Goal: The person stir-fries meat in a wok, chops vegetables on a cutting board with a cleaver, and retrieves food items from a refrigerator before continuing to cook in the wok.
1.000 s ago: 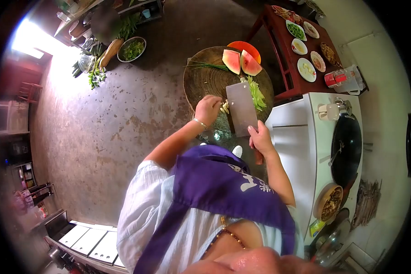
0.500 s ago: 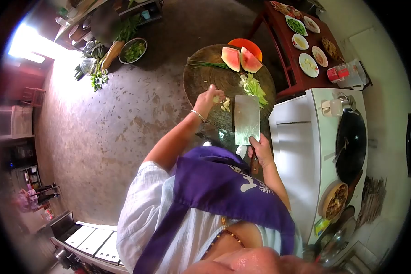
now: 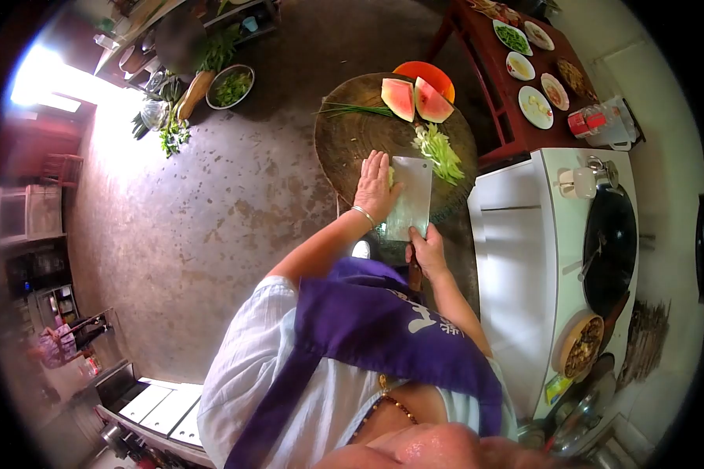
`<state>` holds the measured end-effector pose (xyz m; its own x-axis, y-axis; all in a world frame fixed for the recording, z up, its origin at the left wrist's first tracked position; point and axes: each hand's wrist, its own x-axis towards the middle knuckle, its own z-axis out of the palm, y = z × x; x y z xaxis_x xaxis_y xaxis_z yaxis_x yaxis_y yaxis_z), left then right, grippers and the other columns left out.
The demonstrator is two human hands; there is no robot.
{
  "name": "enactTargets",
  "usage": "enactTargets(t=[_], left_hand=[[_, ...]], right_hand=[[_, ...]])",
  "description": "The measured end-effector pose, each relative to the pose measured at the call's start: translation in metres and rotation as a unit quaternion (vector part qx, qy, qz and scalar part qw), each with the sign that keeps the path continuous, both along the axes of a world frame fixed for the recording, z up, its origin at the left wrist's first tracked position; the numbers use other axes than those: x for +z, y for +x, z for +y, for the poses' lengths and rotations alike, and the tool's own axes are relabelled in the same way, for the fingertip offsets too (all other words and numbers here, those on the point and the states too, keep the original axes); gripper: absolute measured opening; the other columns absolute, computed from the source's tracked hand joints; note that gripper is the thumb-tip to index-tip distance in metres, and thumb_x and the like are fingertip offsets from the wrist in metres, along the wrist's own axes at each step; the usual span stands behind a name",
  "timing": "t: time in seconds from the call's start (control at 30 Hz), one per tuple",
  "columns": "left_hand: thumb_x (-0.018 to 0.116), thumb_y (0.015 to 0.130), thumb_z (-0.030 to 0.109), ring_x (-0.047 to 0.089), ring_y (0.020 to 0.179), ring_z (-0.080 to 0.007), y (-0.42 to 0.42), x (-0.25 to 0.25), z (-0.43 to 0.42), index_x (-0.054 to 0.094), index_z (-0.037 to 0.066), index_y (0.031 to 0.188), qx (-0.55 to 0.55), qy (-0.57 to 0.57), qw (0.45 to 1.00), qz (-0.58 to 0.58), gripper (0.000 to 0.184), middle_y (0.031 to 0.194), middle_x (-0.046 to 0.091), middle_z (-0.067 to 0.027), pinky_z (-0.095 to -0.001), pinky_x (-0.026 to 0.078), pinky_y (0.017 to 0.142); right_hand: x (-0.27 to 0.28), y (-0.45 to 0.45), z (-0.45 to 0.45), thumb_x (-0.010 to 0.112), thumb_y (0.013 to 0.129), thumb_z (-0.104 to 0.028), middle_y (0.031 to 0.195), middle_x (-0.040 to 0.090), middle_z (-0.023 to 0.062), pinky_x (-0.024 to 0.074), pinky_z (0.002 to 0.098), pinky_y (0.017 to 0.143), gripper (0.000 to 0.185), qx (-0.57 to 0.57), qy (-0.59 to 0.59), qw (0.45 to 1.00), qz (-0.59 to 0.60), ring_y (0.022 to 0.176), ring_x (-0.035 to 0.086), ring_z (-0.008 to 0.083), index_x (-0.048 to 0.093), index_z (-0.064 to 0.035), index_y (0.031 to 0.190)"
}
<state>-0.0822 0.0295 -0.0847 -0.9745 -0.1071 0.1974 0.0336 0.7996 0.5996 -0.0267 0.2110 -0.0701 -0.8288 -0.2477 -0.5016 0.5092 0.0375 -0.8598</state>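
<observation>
My right hand [image 3: 427,252] is closed round the handle of a wide cleaver [image 3: 410,199], whose blade lies low over the near part of the round wooden block [image 3: 352,141]. Against the blade's left side rests my left hand [image 3: 377,186], its fingers stretched out flat. Pale pieces [image 3: 392,173] show a little between that hand and the blade; the rest are hidden. Sliced light-green vegetable [image 3: 440,154] lies to the right of the cleaver. Two watermelon wedges [image 3: 398,98] sit at the block's far edge, and thin green stalks [image 3: 356,109] lie at its far left.
An orange plate [image 3: 438,74] is behind the watermelon. A red table [image 3: 516,125] with several dishes stands at the far right, beside a white counter [image 3: 551,227] with a black wok [image 3: 608,250]. A bowl of greens [image 3: 231,87] and other vegetables are on the floor, far left.
The cleaver has moved left and up over the pale pieces. My left hand, earlier bent beside them, has flattened out and come against the blade.
</observation>
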Motion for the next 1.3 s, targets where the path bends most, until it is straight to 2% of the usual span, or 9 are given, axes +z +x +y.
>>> enactTargets(t=[0.57, 0.6, 0.7, 0.77, 0.83, 0.97, 1.0, 1.2, 1.3], left_hand=[[0.052, 0.087, 0.013, 0.030, 0.134, -0.0347, -0.005, -0.003, 0.001, 0.036, -0.003, 0.135, 0.121, 0.179, 0.975, 0.043, 0.053, 0.143, 0.033, -0.0201, -0.0393, 0.025, 0.110], [0.050, 0.089, 0.010, 0.035, 0.130, -0.0355, -0.005, 0.002, -0.001, 0.040, -0.003, 0.133, 0.146, 0.180, 0.967, 0.106, 0.047, 0.140, 0.037, -0.0217, -0.0384, 0.030, 0.107], [0.047, 0.092, 0.012, 0.044, 0.124, -0.0333, -0.021, 0.002, -0.014, 0.045, -0.002, 0.129, 0.228, 0.227, 0.928, 0.188, 0.039, 0.133, 0.046, -0.0211, -0.0360, 0.035, 0.103], [0.044, 0.095, 0.015, 0.060, 0.099, -0.0286, -0.036, 0.009, -0.023, 0.051, -0.002, 0.122, 0.318, 0.325, 0.869, 0.195, 0.033, 0.108, 0.062, -0.0164, -0.0354, 0.047, 0.089], [0.039, 0.098, 0.017, 0.064, 0.087, -0.0220, -0.046, 0.013, -0.036, 0.059, -0.003, 0.103, 0.301, 0.686, 0.653, 0.107, 0.029, 0.104, 0.063, -0.0127, -0.0392, 0.053, 0.077], [0.044, 0.095, 0.017, 0.061, 0.067, -0.0203, -0.054, -0.002, -0.073, 0.055, 0.000, 0.092, 0.332, 0.760, 0.557, -0.051, 0.021, 0.089, 0.063, -0.0106, -0.0308, 0.053, 0.058], [0.051, 0.089, 0.014, 0.051, 0.052, -0.0149, -0.056, 0.004, -0.073, 0.056, 0.005, 0.090, 0.274, 0.847, 0.454, -0.040, 0.010, 0.067, 0.056, -0.0044, -0.0250, 0.044, 0.048], [0.048, 0.093, 0.019, 0.052, 0.067, -0.0170, -0.034, 0.013, -0.073, 0.054, 0.004, 0.089, 0.144, 0.887, 0.429, -0.096, 0.017, 0.078, 0.055, -0.0076, -0.0259, 0.045, 0.057], [0.043, 0.095, 0.022, 0.049, 0.064, -0.0163, -0.030, 0.004, -0.076, 0.053, 0.004, 0.088, 0.182, 0.902, 0.383, -0.079, 0.022, 0.077, 0.054, -0.0087, -0.0259, 0.042, 0.055]], right_hand=[[0.021, -0.015, -0.043, 0.053, 0.090, -0.012, 0.060, 0.050, 0.0021, 0.0422, 0.0285, 0.039, 0.009, 0.099, 0.041, 0.991, 0.078, 0.043, 0.050, 0.0126, 0.047, -0.0056, 0.092], [0.026, -0.015, -0.048, 0.053, 0.084, -0.009, 0.058, 0.055, 0.0153, 0.0448, 0.0402, 0.043, 0.012, 0.111, 0.081, 0.981, 0.139, 0.044, 0.055, 0.0270, 0.046, 0.0006, 0.085], [0.053, -0.021, -0.064, 0.051, 0.081, -0.006, 0.064, 0.055, 0.0234, 0.0448, 0.0487, 0.053, 0.010, 0.155, 0.213, 0.899, 0.350, 0.057, 0.056, 0.0415, 0.046, 0.0017, 0.083], [0.074, -0.023, -0.070, 0.050, 0.079, -0.006, 0.071, 0.055, 0.0275, 0.0426, 0.0537, 0.062, 0.010, 0.178, 0.248, 0.856, 0.417, 0.068, 0.053, 0.0477, 0.045, 0.0021, 0.082], [0.080, -0.023, -0.073, 0.050, 0.080, -0.007, 0.071, 0.054, 0.0276, 0.0424, 0.0542, 0.063, 0.011, 0.199, 0.256, 0.836, 0.443, 0.068, 0.054, 0.0461, 0.045, 0.0022, 0.083], [0.090, -0.034, -0.058, 0.050, 0.083, -0.007, 0.064, 0.055, 0.0235, 0.0440, 0.0470, 0.051, 0.011, 0.211, 0.180, 0.905, 0.322, 0.056, 0.056, 0.0402, 0.044, 0.0029, 0.082], [0.094, -0.038, -0.058, 0.051, 0.089, -0.007, 0.058, 0.051, 0.0047, 0.0417, 0.0260, 0.038, 0.014, 0.198, 0.127, 0.925, 0.298, 0.042, 0.051, 0.0097, 0.040, -0.0025, 0.082], [0.108, -0.062, -0.050, 0.050, 0.090, -0.011, 0.059, 0.051, 0.0041, 0.0431, 0.0268, 0.039, 0.012, 0.187, 0.081, 0.969, 0.141, 0.044, 0.053, 0.0112, 0.043, -0.0029, 0.084], [0.082, -0.079, -0.050, 0.052, 0.089, -0.011, 0.059, 0.051, 0.0051, 0.0429, 0.0271, 0.038, 0.011, 0.194, 0.181, 0.929, 0.259, 0.042, 0.052, 0.0116, 0.047, -0.0012, 0.088]])
